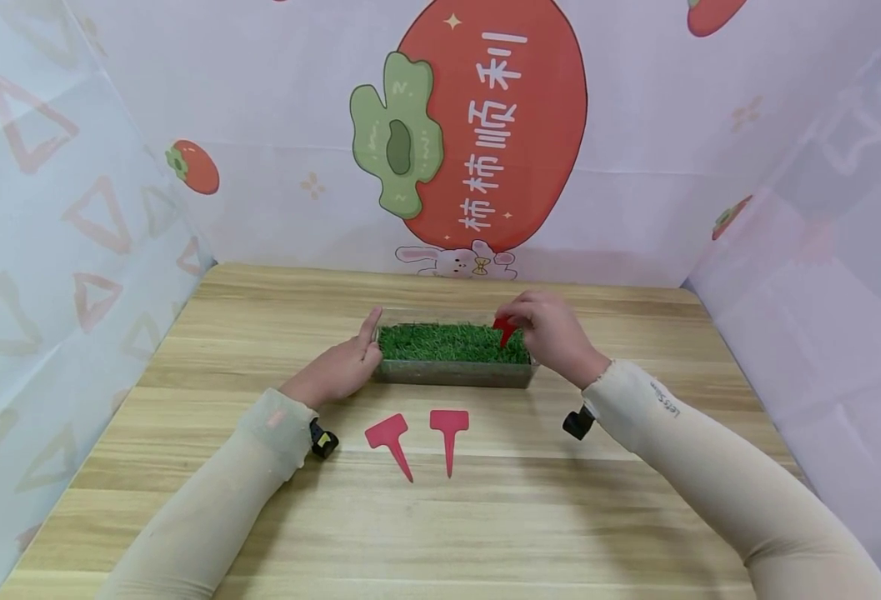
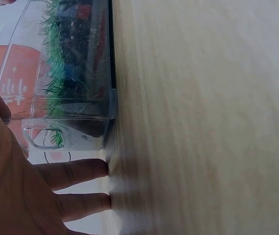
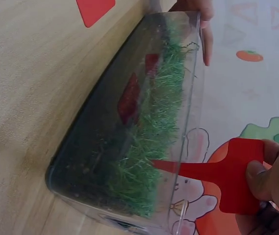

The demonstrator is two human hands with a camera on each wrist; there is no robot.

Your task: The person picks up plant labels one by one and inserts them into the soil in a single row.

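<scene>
A clear plastic box (image 1: 451, 374) filled with green artificial grass (image 1: 440, 342) stands at the middle of the table. My right hand (image 1: 560, 337) pinches a red T-shaped plant label (image 3: 242, 174) by its wide head, over the right end of the box. The label's pointed tip is at the grass blades in the right wrist view. At the box's left end is my left hand (image 1: 338, 368), its index finger along the corner. In the left wrist view two straight fingers (image 2: 80, 171) reach down to the tabletop beside the box's end handle (image 2: 46, 138).
Two more red plant labels, one tilted (image 1: 388, 432) and one straight (image 1: 450, 422), lie flat on the wooden table (image 1: 485, 533) in front of the box. A printed cloth backdrop (image 1: 275, 100) rises behind the table, with cloth at both sides.
</scene>
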